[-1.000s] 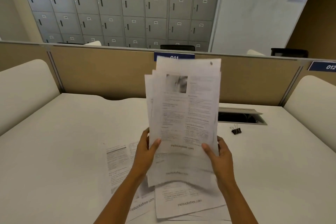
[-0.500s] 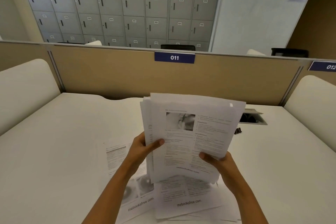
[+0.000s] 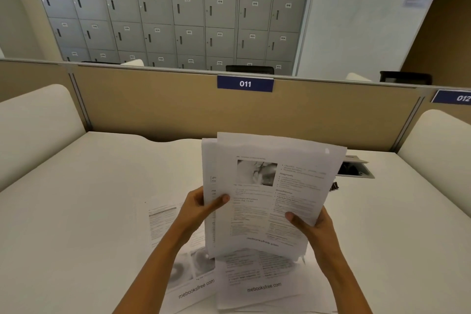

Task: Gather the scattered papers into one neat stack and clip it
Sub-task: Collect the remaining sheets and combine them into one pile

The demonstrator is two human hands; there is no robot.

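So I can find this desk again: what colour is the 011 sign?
Dark blue with white digits, clearest in the head view: the sign on the tan partition.

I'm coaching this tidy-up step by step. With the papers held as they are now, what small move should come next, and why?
Probably tap the held papers on the desk to square them. Both the left hand and right hand grip them, yet the edges are staggered, and more sheets lie underneath, not yet gathered. The binder clip waits behind.
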